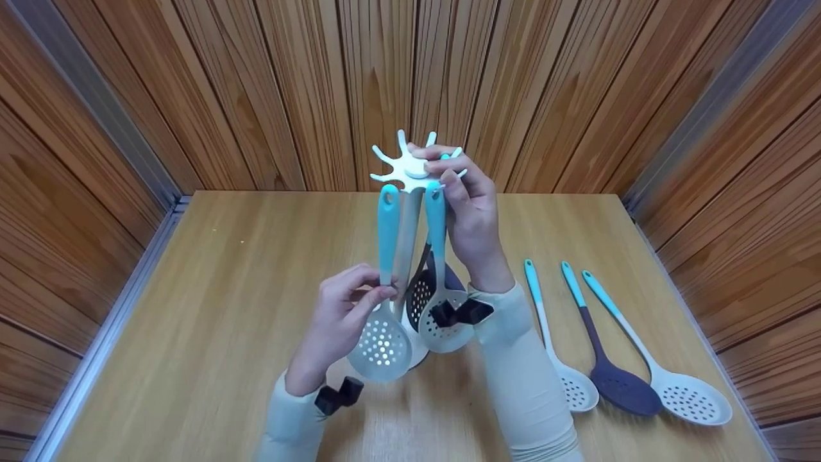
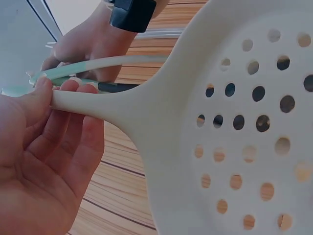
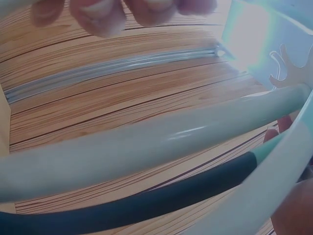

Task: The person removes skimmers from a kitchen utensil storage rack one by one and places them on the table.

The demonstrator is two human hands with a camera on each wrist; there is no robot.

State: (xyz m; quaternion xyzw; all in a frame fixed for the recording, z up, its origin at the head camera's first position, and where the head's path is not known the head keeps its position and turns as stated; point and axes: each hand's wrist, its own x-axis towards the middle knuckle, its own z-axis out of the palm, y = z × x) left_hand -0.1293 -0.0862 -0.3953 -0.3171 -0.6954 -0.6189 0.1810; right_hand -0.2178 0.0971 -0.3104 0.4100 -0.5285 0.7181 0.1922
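Observation:
A white utensil stand (image 1: 408, 237) rises from the table, topped by a crown of hooks (image 1: 405, 168). My left hand (image 1: 333, 321) pinches the white shaft of a round perforated skimmer (image 1: 380, 359), whose teal handle points up beside the pole. In the left wrist view, the skimmer's holed head (image 2: 171, 171) fills the right side. At the crown, my right hand (image 1: 474, 218) grips the hooks with its thumb and fingers. Below it hang another white skimmer (image 1: 442, 343) and a dark perforated utensil (image 1: 420, 295). The right wrist view shows the pole (image 3: 146, 142) and a dark shaft (image 3: 181, 198).
Three teal-handled utensils lie side by side at the right of the table (image 1: 211, 333): a white perforated skimmer (image 1: 577, 390), a dark slotted turner (image 1: 625, 388) and a broad white perforated one (image 1: 693, 399). Wood-panelled walls (image 1: 308, 96) enclose the table's back and sides.

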